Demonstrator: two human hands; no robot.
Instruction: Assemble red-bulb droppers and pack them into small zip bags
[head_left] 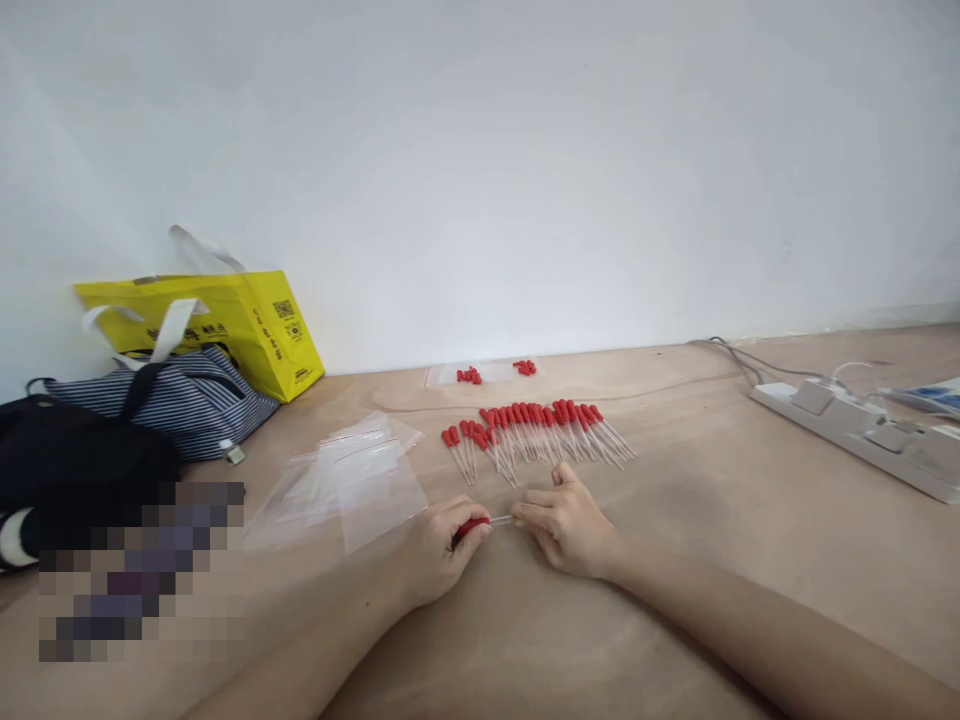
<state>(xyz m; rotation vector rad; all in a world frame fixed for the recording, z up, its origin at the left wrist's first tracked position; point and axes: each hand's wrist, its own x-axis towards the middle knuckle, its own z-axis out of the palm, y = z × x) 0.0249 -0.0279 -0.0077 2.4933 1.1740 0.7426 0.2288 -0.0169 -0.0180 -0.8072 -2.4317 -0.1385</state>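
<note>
Low over the wooden table, a dropper (501,520) with a red rubber bulb and a thin clear tube lies level between my two hands. My left hand (439,550) is closed round its red bulb. Fingertips of my right hand (570,525) pinch the far part of the clear tube, hiding its tip. Just beyond my hands lies a row of several red-topped droppers (536,425), tubes pointing towards me. To the left, flat clear zip bags (382,485) overlap in a loose pile.
Loose red bulbs (470,376) lie on a clear bag by the wall. A yellow bag (277,340), a striped bag (202,410) and a black bag (82,450) stand at left. On the right is a white power strip (862,440) with plugs and cables. A blurred-out object lies front left.
</note>
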